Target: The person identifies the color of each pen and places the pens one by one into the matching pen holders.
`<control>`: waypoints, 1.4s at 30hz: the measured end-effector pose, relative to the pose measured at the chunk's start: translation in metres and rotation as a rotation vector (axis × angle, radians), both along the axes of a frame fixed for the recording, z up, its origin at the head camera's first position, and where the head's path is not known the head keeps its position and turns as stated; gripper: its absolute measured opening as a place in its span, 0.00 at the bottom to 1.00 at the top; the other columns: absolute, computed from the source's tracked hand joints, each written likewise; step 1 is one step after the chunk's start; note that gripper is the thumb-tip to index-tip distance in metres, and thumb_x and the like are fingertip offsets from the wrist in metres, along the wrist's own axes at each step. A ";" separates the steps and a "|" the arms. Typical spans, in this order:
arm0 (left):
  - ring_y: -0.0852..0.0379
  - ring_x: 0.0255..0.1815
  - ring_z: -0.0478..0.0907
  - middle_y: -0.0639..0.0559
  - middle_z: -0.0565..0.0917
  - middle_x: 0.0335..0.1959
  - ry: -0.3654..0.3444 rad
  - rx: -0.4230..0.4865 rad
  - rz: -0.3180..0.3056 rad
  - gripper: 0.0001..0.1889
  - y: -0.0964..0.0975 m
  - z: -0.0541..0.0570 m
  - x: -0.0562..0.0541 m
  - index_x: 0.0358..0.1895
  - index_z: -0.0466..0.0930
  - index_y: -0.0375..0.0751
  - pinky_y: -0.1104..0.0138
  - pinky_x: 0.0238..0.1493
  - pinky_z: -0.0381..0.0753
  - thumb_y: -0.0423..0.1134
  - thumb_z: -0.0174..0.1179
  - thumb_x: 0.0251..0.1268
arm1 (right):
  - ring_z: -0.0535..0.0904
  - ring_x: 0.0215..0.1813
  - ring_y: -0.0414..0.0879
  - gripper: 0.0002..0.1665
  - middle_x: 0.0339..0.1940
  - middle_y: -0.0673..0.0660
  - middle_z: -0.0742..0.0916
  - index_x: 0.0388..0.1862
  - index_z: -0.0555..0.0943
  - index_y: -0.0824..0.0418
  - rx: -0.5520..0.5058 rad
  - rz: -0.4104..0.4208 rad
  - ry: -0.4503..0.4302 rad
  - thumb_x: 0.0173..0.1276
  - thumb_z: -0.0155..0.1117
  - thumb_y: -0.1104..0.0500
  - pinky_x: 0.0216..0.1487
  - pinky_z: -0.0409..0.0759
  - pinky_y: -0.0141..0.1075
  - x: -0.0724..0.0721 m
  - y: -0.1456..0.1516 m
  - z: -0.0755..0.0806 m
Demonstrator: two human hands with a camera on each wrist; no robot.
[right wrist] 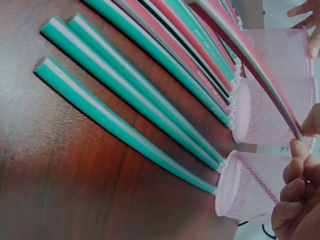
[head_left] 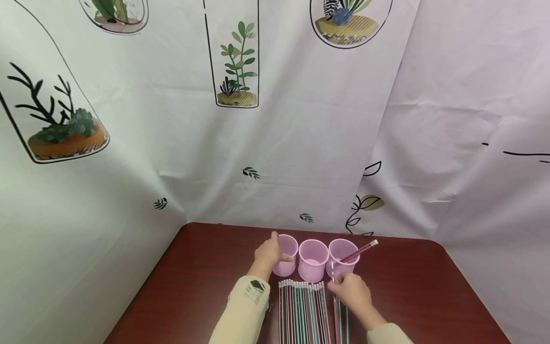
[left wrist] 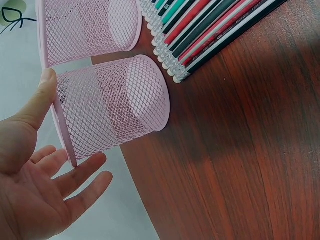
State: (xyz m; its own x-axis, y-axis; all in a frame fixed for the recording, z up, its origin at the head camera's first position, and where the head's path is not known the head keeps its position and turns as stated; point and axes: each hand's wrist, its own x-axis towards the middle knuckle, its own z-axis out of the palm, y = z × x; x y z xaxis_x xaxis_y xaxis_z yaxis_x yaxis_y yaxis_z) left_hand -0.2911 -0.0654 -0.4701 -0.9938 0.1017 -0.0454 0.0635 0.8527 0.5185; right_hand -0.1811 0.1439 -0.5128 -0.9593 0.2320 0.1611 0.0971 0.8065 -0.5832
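My left hand (head_left: 267, 253) holds the rim of the left pink mesh cup (left wrist: 110, 107), thumb and fingers spread around it. In the right wrist view, my right hand (right wrist: 300, 185) pinches a red-and-white striped pencil (right wrist: 255, 75) near its upper end, raised over the table. The middle cup (head_left: 312, 262) stands beside the left one. Inside the right cup (head_left: 341, 270) a red pencil (head_left: 363, 250) leans with its eraser end past the rim. Below the cups lies a row of striped pencils (head_left: 301, 310), erasers toward the cups. Several green-and-white pencils (right wrist: 115, 120) lie apart on the right.
The dark red-brown wooden table (head_left: 412, 291) has rounded far corners. White fabric (head_left: 301, 143) printed with plants and jars hangs behind and to the sides. The three cups stand in a line toward the table's far edge (head_left: 240, 226).
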 end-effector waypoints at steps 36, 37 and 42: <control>0.39 0.47 0.76 0.35 0.78 0.48 -0.017 0.007 0.002 0.53 0.000 0.001 0.001 0.66 0.59 0.36 0.48 0.44 0.74 0.52 0.77 0.32 | 0.72 0.25 0.50 0.09 0.25 0.54 0.80 0.30 0.69 0.56 -0.197 -0.287 0.327 0.54 0.55 0.54 0.25 0.65 0.39 -0.043 0.051 0.106; 0.39 0.48 0.76 0.35 0.78 0.49 -0.017 0.010 0.002 0.53 0.000 0.002 0.001 0.66 0.58 0.36 0.48 0.45 0.74 0.51 0.77 0.32 | 0.72 0.24 0.50 0.09 0.24 0.54 0.80 0.30 0.69 0.57 -0.202 -0.303 0.349 0.54 0.55 0.54 0.24 0.65 0.39 -0.043 0.053 0.105; 0.38 0.50 0.75 0.34 0.77 0.50 -0.021 0.022 0.005 0.54 0.000 0.002 0.002 0.67 0.58 0.36 0.47 0.47 0.73 0.51 0.76 0.32 | 0.74 0.26 0.54 0.10 0.25 0.57 0.82 0.33 0.71 0.58 -0.211 -0.354 0.354 0.55 0.54 0.54 0.25 0.65 0.42 -0.042 0.059 0.097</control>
